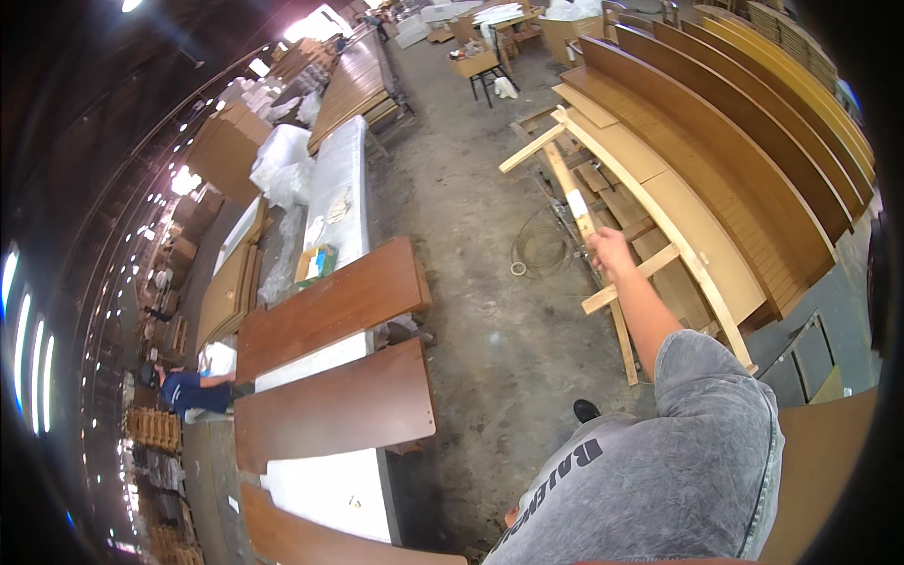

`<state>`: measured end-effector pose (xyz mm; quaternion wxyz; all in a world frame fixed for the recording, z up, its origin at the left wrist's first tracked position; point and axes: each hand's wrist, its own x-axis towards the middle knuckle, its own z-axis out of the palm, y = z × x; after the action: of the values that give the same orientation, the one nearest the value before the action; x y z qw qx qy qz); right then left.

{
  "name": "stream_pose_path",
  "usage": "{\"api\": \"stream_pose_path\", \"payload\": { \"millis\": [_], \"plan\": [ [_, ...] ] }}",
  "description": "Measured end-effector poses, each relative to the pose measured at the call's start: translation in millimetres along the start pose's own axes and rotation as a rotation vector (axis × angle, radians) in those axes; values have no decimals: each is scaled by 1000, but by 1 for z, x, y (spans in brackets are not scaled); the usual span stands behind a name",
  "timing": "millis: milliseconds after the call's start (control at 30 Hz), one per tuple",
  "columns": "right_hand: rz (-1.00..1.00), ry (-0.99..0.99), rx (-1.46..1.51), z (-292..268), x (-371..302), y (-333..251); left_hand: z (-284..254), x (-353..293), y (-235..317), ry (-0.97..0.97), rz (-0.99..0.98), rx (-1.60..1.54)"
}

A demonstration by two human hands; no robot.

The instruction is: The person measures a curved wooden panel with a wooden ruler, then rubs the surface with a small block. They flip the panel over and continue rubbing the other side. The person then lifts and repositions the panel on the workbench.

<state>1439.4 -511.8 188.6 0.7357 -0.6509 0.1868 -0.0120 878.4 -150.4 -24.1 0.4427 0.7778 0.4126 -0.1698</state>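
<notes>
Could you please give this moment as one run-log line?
right hand: gripping pale wooden bar | floor: thin coil | person's left: brown panels

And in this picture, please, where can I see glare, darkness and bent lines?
Head view: tube lamps glare at the far left; in the same head view, corners fall to black, and long brown boards at right curve with the fisheye lens.

The frame (683, 243) is pale tan, the shirt (650, 476) mottled grey.
</notes>
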Motion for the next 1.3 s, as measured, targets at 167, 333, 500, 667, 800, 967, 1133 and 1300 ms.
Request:
{"api": "stream_pose_path", "payload": {
  "millis": [167,333,500,667,800,967,1133,1300],
  "plan": [
    [-615,-105,-202,91,-139,12,-14,-22,2,158,-19,-524],
    [-831,-555,-195,146,-304,16,-87,-85,11,264,266,-1012],
    [-982,-897,-153,153,-460,37,-159,-204,-14,475,349,-1045],
    [-1088,-1157,-152,138,-563,73,-176,-298,-57,680,384,-1282],
    [-994,-1407,-201,132,-611,92,-179,-334,-79,765,360,-1349],
    [-1038,-1583,-265,147,-637,110,-187,-334,-86,778,537,-1450],
    [-1004,-1677,-230,184,-654,136,-205,-314,-96,762,494,-1506],
    [-963,-1775,-230,222,-668,162,-221,-281,-108,817,269,-1374]
  ]
}}
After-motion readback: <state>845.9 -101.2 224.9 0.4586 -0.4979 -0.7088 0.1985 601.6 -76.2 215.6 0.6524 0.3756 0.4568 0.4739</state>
